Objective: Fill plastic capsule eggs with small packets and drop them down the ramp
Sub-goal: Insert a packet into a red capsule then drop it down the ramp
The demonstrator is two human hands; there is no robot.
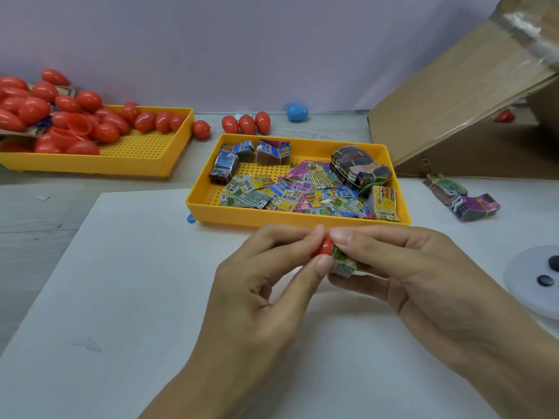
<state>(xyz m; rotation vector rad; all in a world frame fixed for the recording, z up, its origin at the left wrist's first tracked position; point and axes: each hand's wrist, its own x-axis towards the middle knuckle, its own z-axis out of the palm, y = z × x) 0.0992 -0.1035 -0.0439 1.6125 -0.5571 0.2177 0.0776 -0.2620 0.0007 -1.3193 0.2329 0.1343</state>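
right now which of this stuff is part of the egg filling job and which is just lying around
Part of the job:
red capsule half in left hand
packet in right hand
tray of packets
tray of red eggs
cardboard ramp

Lying about:
blue egg
bundled packets off the tray
white disc

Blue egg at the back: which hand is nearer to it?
Left. The blue egg lies far beyond both hands, past the packet tray. The left hand sits almost straight below it in the picture; the right hand is further off to the right.
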